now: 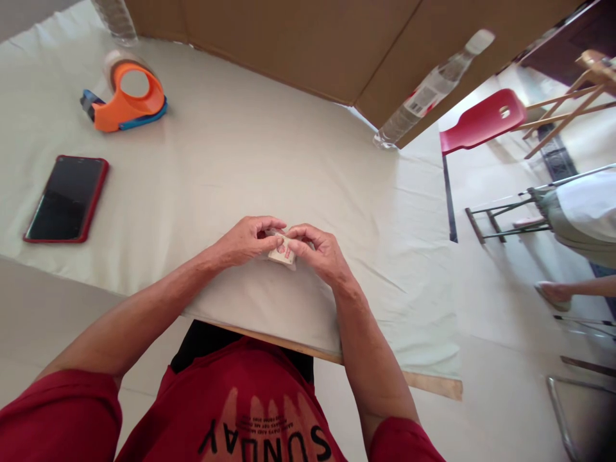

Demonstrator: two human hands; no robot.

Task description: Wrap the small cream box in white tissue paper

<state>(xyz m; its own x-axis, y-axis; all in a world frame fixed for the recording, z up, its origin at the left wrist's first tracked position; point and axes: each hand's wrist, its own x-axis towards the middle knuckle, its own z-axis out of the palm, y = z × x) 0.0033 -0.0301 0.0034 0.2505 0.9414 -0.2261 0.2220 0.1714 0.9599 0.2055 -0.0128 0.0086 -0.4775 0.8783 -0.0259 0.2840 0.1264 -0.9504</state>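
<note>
Just above the table's near edge, a small cream-coloured packet [282, 254] with red print is held between both hands. The thumb and fingers of my left hand [250, 240] pinch its left upper side. From the other side, my right hand [315, 250] grips the upper right corner, thumb on the face. Clear wrapping seems to show at the upper edge, though the fingers hide part of it. What the packet contains cannot be seen.
On the pale-covered table [240, 160] lie a phone [67, 200] in a red case and an orange tape dispenser [128, 99]. A brown cardboard panel [289, 45] stands behind, with a clear bottle [423, 96] at its right end. A person [577, 205] sits at the right, near a red chair [486, 122].
</note>
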